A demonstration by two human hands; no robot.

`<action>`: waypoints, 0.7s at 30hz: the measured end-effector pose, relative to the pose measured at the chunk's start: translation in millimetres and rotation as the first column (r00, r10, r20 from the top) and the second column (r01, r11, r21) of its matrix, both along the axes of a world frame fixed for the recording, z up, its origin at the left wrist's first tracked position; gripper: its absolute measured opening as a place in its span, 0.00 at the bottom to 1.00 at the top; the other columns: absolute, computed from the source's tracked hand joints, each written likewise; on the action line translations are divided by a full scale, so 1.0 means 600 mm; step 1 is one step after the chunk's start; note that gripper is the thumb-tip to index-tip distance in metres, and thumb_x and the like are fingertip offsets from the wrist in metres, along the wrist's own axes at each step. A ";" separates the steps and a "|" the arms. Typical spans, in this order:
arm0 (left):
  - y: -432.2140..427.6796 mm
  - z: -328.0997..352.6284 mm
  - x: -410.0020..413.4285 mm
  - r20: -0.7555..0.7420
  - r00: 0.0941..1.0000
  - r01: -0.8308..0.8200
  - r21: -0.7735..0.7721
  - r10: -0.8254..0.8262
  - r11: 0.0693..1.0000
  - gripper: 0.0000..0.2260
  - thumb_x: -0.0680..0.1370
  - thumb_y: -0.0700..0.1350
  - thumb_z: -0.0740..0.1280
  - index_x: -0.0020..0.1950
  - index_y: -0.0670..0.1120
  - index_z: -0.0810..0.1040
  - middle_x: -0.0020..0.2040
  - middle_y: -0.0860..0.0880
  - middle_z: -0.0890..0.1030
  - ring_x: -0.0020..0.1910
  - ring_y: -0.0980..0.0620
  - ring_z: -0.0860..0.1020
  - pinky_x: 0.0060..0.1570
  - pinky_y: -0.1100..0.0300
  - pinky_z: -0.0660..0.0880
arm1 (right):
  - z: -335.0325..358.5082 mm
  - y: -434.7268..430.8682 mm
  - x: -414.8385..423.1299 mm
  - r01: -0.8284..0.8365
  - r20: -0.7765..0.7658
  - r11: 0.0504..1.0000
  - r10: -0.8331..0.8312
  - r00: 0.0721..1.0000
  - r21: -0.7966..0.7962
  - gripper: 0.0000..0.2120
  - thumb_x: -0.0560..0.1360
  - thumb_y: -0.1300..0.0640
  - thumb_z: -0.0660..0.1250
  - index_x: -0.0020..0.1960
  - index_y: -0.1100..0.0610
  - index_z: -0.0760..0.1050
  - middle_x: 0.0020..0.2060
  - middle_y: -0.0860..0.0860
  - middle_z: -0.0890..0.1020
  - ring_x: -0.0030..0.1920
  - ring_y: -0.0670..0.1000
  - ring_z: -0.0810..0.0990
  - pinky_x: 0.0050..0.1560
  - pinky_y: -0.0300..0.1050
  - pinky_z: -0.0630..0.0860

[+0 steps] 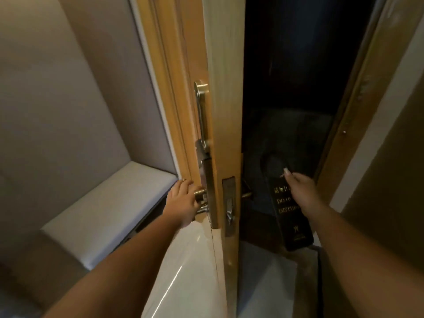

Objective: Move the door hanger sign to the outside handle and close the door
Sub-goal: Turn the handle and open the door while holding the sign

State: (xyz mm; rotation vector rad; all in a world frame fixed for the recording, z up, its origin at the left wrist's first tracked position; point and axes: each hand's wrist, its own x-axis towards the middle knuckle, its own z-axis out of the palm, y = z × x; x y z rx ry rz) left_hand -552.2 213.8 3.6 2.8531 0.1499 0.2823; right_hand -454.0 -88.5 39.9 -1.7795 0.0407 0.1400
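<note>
The wooden door (226, 99) stands ajar, its edge facing me. My left hand (182, 204) wraps around the metal inside handle (200, 193) on the door's left face. The outside handle (246, 195) pokes out as a short metal stub on the right of the door edge. My right hand (300, 191) holds a black door hanger sign (291, 216) with gold lettering, in the dark gap right of the door. The sign hangs upright a little to the right of the outside handle, apart from it. Its hook opening is at the top.
A latch plate (229, 207) is set in the door edge. A metal security latch bar (202, 111) is mounted above the inside handle. The door frame (358, 88) rises on the right. A padded bench (107, 203) and upholstered wall sit on the left. The corridor beyond is dark.
</note>
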 end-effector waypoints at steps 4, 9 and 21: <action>0.072 0.008 -0.097 -0.066 0.985 -0.166 -0.151 0.158 0.975 0.23 0.79 0.55 0.54 0.73 0.53 0.55 0.77 0.47 0.51 0.74 0.41 0.51 0.70 0.40 0.58 | 0.005 0.140 -0.044 -0.144 0.017 0.989 0.144 0.989 -0.020 0.15 0.75 0.42 0.62 0.40 0.52 0.79 0.40 0.53 0.84 0.41 0.52 0.82 0.41 0.45 0.76; 0.193 0.093 -0.215 0.121 0.934 -0.290 -0.297 0.337 0.910 0.24 0.78 0.43 0.59 0.73 0.50 0.59 0.75 0.44 0.60 0.71 0.44 0.61 0.68 0.46 0.63 | -0.005 0.299 -0.118 -0.211 0.009 0.977 0.211 0.977 0.003 0.20 0.75 0.42 0.61 0.46 0.59 0.79 0.37 0.54 0.81 0.38 0.54 0.81 0.43 0.50 0.77; 0.330 0.303 -0.311 0.418 0.694 -0.001 -0.814 0.587 0.581 0.42 0.66 0.64 0.71 0.72 0.49 0.56 0.67 0.48 0.69 0.62 0.50 0.71 0.60 0.54 0.70 | -0.017 0.541 -0.155 -0.358 -0.084 0.921 0.349 0.933 -0.155 0.25 0.79 0.42 0.50 0.43 0.60 0.75 0.35 0.57 0.78 0.36 0.56 0.77 0.34 0.45 0.70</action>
